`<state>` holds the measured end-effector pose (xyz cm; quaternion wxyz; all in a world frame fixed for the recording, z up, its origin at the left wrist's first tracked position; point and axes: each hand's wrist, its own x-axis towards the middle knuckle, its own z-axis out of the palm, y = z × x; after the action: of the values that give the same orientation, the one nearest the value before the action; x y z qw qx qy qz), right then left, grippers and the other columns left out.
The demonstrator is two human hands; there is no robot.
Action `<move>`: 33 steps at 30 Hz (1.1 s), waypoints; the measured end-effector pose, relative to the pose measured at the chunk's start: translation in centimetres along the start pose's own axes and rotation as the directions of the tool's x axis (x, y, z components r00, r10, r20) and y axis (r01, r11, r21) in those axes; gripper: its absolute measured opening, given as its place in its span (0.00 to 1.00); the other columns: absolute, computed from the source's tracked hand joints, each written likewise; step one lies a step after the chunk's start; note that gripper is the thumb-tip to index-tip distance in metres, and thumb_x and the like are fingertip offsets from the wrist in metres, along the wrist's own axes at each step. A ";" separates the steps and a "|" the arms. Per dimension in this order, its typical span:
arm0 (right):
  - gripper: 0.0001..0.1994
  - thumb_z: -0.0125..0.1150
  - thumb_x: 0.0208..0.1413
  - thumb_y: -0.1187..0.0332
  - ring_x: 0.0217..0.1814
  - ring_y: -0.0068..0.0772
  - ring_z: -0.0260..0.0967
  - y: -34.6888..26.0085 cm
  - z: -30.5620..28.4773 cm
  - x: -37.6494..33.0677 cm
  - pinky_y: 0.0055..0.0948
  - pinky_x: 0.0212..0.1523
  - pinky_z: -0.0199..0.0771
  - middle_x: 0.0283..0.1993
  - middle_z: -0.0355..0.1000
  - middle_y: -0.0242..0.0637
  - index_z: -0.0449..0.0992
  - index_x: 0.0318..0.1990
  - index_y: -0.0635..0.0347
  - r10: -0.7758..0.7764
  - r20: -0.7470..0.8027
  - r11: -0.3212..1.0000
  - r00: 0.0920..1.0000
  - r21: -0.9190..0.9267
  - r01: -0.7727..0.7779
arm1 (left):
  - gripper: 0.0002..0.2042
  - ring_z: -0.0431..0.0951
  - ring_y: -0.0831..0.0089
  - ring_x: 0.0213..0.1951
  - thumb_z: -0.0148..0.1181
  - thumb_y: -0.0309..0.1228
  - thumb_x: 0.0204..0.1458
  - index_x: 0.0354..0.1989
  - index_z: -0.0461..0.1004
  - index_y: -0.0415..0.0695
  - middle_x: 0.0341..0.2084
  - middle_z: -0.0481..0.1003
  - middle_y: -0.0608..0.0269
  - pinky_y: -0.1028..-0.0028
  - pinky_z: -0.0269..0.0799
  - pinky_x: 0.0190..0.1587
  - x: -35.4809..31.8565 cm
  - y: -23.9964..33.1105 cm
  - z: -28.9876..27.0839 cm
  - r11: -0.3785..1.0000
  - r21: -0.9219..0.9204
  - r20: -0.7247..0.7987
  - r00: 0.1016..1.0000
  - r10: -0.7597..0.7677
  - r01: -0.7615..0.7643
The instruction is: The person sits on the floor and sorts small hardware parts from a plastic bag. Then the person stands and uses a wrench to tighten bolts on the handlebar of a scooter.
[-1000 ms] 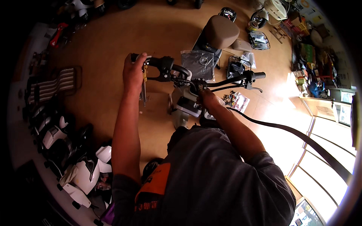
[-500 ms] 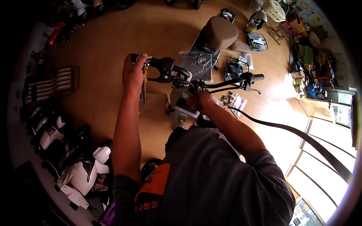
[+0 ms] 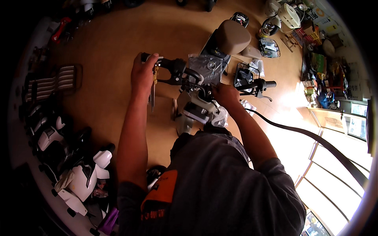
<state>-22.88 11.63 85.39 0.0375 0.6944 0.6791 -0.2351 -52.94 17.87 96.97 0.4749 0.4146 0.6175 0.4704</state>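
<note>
My left hand is wrapped round the left end of a scooter's black handlebar, thumb along the top. A thin metal tool with a yellow part hangs down beside that hand's fingers; its kind is unclear. A black brake lever sits just to the right. My right hand is closed at the middle of the handlebar, by the cables and clamp; what its fingers hold is hidden. Below lies a rounded dark-and-white unit on the scooter's front. The right grip is untouched.
Ahead are a beige seat or box, a plastic-wrapped panel and a wire basket. White scooter parts and a striped folding chair are at left. Cluttered shelves line the right, and a black strap crosses there.
My right hand has moved up and right from below the handlebar's middle to beside it, uncovering the front unit. My left hand keeps its hold.
</note>
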 end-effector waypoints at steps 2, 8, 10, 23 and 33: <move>0.22 0.54 0.63 0.47 0.46 0.53 0.81 -0.7 0.3 0.9 0.50 0.45 0.80 0.42 0.82 0.48 0.80 0.51 0.52 -0.047 0.064 0.997 0.997 -0.060 0.051 | 0.20 0.72 0.80 0.35 0.67 0.45 0.57 0.45 0.73 0.41 0.34 0.74 0.67 0.76 0.68 0.36 0.7 -1.0 -0.5 0.995 0.035 -0.028 0.995 0.094 -0.093; 0.19 0.50 0.64 0.55 0.48 0.48 0.81 -1.0 2.9 2.2 0.48 0.45 0.82 0.47 0.82 0.41 0.77 0.60 0.34 -0.278 0.148 0.934 0.949 -0.190 0.303 | 0.29 0.75 0.71 0.56 0.64 0.41 0.60 0.65 0.69 0.36 0.55 0.75 0.58 0.72 0.69 0.55 -3.4 0.1 -2.1 0.954 -0.273 -0.100 0.990 0.099 -0.123; 0.19 0.49 0.63 0.57 0.46 0.48 0.82 1.0 4.5 3.1 0.50 0.44 0.82 0.45 0.82 0.42 0.78 0.59 0.40 -0.386 0.097 0.882 0.917 -0.251 0.398 | 0.29 0.74 0.68 0.58 0.61 0.39 0.61 0.67 0.67 0.37 0.57 0.73 0.55 0.69 0.69 0.58 -6.6 0.1 -3.0 0.956 -0.284 -0.060 0.997 0.055 -0.070; 0.18 0.56 0.62 0.50 0.49 0.56 0.80 -1.8 1.6 2.1 0.51 0.49 0.79 0.43 0.81 0.51 0.79 0.47 0.54 -0.232 0.167 0.948 0.958 -0.183 0.262 | 0.20 0.68 0.79 0.22 0.64 0.41 0.61 0.55 0.75 0.40 0.24 0.70 0.68 0.75 0.66 0.23 -26.1 -19.5 -9.9 0.793 -0.341 -0.103 0.818 -0.565 0.505; 0.17 0.58 0.59 0.55 0.48 0.57 0.80 -1.8 3.4 2.0 0.52 0.49 0.79 0.43 0.81 0.52 0.77 0.51 0.53 -0.160 0.077 0.974 0.984 -0.150 0.170 | 0.20 0.75 0.75 0.33 0.61 0.39 0.63 0.56 0.75 0.37 0.35 0.77 0.62 0.72 0.73 0.35 -26.3 -21.3 -9.9 0.846 -0.248 -0.038 0.868 -0.496 0.472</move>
<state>-25.61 12.34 82.10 0.0937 0.6224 0.7493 -0.2057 -58.62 -13.77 82.47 0.5914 0.1631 0.6662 0.4241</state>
